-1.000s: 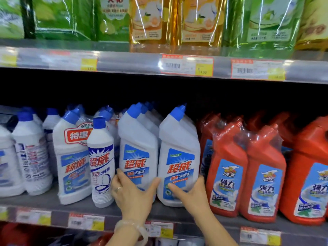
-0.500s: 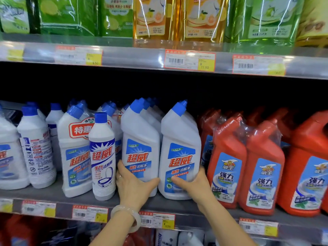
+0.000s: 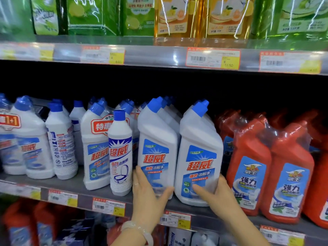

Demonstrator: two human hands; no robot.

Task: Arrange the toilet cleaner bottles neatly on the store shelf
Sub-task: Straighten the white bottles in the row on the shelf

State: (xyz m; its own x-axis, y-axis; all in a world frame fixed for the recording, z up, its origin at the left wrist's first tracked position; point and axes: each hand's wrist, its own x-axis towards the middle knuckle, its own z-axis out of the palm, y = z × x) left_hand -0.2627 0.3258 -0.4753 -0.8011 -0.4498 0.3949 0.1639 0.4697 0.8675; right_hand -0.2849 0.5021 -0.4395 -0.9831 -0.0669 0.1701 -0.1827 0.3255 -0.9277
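Observation:
Two white toilet cleaner bottles with blue caps stand side by side at the front of the middle shelf [image 3: 74, 185]. My left hand [image 3: 147, 197] grips the base of the left white bottle [image 3: 156, 139], fingers up its left side and thumb across the front. The right white bottle [image 3: 200, 148] is gripped by my right hand [image 3: 220, 197] in the same way, thumb on the label and fingers round its right side. More bottles of the same kind stand in rows behind both.
A slim white bottle [image 3: 120, 148] stands just left of my left hand, with a promo-tagged bottle [image 3: 95, 153] behind it. Wrapped red bottles [image 3: 248, 166] crowd the right. Refill bags [image 3: 179, 15] fill the shelf above; price tags [image 3: 108, 206] line the edge.
My view has swung left, so the shelf contents sit further right in frame. Both hands keep their hold on the bases of the two white bottles.

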